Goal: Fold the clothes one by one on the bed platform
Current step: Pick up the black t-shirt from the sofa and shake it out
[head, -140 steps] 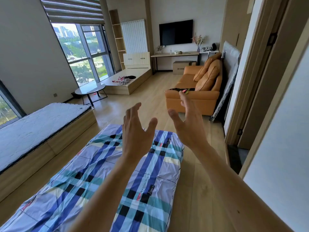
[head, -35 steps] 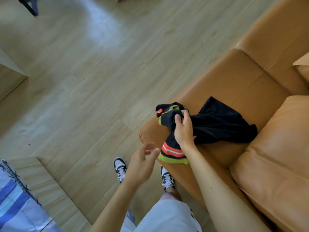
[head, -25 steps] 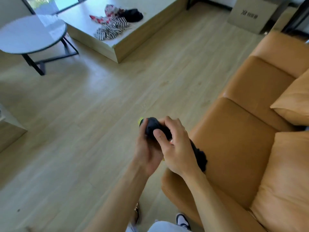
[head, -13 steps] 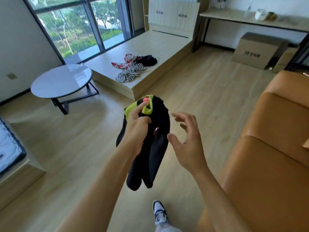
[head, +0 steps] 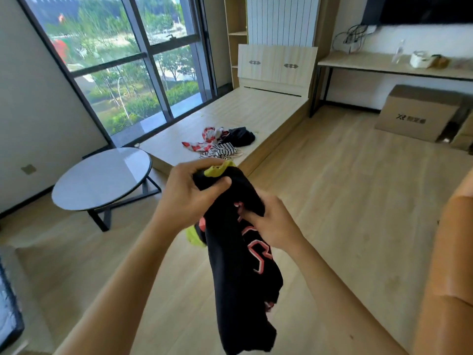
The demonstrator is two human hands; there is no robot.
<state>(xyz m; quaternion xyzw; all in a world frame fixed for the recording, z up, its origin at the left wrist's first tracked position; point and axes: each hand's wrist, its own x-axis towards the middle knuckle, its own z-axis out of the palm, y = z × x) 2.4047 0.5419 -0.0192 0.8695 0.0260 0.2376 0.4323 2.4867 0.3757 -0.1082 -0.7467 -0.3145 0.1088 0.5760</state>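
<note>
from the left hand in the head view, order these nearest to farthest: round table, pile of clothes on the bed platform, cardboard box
From the left hand:
1. Round table, close on the left.
2. Pile of clothes, ahead on the bed platform.
3. Cardboard box, far right by the wall.

Bright daylight pours through a big window [head: 122,70] onto the pale wood floor [head: 345,188]. Round glass-topped side table [head: 102,178] sits left, cardboard box [head: 417,112] under a wall shelf [head: 384,65].

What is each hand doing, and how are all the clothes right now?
left hand: shut on black garment's top
right hand: shut on black garment
black garment: bunched, hanging, unfolded
clothes pile: crumpled on bed platform, unfolded
</note>
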